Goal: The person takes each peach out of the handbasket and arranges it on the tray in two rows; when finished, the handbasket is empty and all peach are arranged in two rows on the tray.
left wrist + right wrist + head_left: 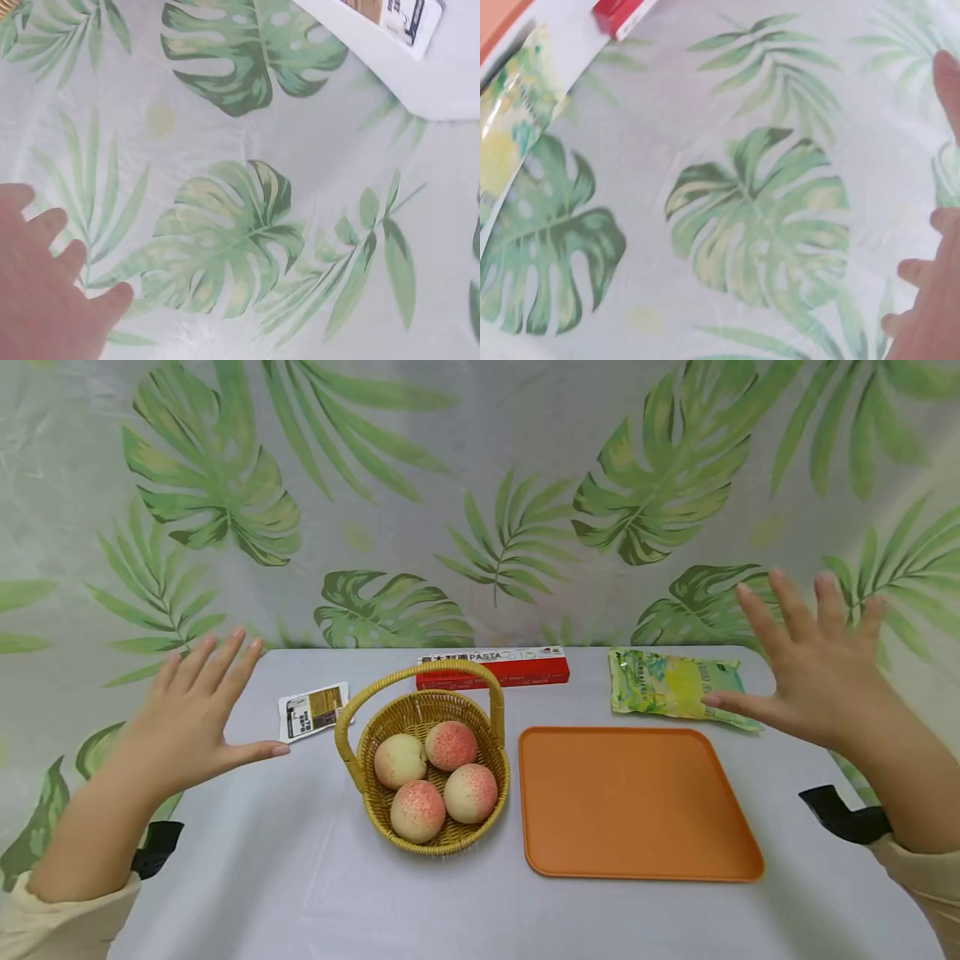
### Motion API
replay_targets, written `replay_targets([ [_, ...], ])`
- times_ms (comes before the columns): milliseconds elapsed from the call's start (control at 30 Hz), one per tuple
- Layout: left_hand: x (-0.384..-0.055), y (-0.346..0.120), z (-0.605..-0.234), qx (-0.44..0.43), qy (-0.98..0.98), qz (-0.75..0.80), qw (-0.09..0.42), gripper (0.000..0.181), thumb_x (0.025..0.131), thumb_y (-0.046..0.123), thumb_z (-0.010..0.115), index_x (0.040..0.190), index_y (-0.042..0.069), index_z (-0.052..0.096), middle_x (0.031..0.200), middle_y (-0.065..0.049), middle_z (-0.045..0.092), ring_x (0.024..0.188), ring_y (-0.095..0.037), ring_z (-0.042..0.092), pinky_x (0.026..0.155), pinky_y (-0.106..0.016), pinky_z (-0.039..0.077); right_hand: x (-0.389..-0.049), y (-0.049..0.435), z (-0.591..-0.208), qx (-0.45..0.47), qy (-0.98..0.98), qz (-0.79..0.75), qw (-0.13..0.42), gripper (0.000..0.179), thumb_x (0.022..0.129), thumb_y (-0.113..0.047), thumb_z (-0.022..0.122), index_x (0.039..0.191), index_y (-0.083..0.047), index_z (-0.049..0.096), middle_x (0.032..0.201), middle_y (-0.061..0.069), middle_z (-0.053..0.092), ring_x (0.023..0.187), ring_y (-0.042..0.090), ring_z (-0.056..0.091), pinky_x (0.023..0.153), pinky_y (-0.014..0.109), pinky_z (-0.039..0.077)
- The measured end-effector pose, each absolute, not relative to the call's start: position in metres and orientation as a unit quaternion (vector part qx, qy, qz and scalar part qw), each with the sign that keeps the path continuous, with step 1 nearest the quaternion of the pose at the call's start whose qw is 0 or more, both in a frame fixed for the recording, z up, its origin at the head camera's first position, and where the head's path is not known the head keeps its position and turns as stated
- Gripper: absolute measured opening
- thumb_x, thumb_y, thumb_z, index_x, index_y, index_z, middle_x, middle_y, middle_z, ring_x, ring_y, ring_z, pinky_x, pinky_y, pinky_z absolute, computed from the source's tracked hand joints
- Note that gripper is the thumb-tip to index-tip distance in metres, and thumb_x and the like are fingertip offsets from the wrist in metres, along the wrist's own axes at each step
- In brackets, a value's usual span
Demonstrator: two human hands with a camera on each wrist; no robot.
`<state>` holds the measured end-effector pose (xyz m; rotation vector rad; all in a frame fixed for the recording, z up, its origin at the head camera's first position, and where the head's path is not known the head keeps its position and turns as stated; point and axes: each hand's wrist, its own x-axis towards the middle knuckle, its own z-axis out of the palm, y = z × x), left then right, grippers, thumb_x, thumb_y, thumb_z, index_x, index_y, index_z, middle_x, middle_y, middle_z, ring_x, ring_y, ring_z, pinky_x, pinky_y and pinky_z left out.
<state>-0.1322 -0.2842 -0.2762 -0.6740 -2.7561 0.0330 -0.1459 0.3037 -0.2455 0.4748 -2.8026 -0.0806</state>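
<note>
My left hand (pixel 191 722) is raised at the left, fingers straight and spread, holding nothing; the small white-and-brown packet (pixel 313 712) is nearest to it. On the right, my right hand (pixel 821 672) is also held up with spread fingers and touches nothing visible. Its thumb overlaps the green-and-yellow bag (pixel 667 683) in the head view. Between the hands stands a wicker basket (pixel 365 810) with an arched handle and several pink-and-cream peaches (pixel 417 812) inside. Right of the basket lies an orange tray (pixel 637 802), flat on the white table (pixel 315 877).
A red-and-white pasta box (pixel 525 670) lies behind the basket, partly hidden by its handle. Behind the table hangs a leaf-patterned cloth (pixel 510 460). A black strap (pixel 847 814) sits at the right wrist, another black strap (pixel 157 850) at the left.
</note>
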Motion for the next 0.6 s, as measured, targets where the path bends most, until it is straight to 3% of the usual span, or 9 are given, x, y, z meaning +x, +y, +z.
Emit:
replay_targets([
  [167, -0.120, -0.270, -0.302, -0.270, -0.931, -0.063, 0.236, 0.106, 0.070, 0.075, 0.047, 0.144, 0.008, 0.012, 0.147, -0.013, 0.012, 0.131, -0.037, 0.011, 0.105, -0.052, 0.009, -0.142, 0.281, -0.254, 0.291, -0.914, 0.069, 0.274, 0.103, 0.068, -0.081, 0.037, 0.145, -0.021, 0.005, 0.150, 0.004, 0.001, 0.130, 0.042, -0.003, 0.095, 0.066, -0.009],
  [267, -0.111, -0.255, -0.325, -0.286, -0.908, -0.106, 0.288, 0.102, 0.072, 0.077, 0.039, 0.143, 0.007, 0.016, 0.145, -0.016, 0.016, 0.128, -0.039, 0.017, 0.104, -0.051, 0.013, -0.140, 0.262, -0.262, 0.357, -0.872, 0.118, 0.314, 0.098, 0.073, -0.077, 0.040, 0.145, -0.017, 0.012, 0.149, 0.005, 0.009, 0.131, 0.041, 0.004, 0.098, 0.064, -0.004],
  [433, -0.092, -0.232, -0.362, -0.266, -0.898, -0.167, 0.307, 0.100, 0.073, 0.075, 0.042, 0.143, 0.007, 0.017, 0.143, -0.019, 0.019, 0.126, -0.039, 0.020, 0.104, -0.049, 0.016, -0.135, 0.226, -0.280, 0.426, -0.830, 0.204, 0.298, 0.097, 0.075, -0.065, 0.052, 0.138, 0.002, 0.022, 0.145, 0.017, 0.019, 0.130, 0.038, 0.012, 0.104, 0.056, 0.003],
  [600, -0.076, -0.213, -0.400, -0.214, -0.911, -0.228, 0.268, 0.099, 0.073, 0.073, 0.044, 0.142, 0.006, 0.021, 0.144, -0.019, 0.015, 0.127, -0.037, 0.017, 0.101, -0.053, 0.020, -0.130, 0.194, -0.307, 0.441, -0.814, 0.292, 0.241, 0.098, 0.073, -0.057, 0.062, 0.136, 0.007, 0.024, 0.141, 0.022, 0.023, 0.129, 0.036, 0.017, 0.107, 0.043, 0.014],
])
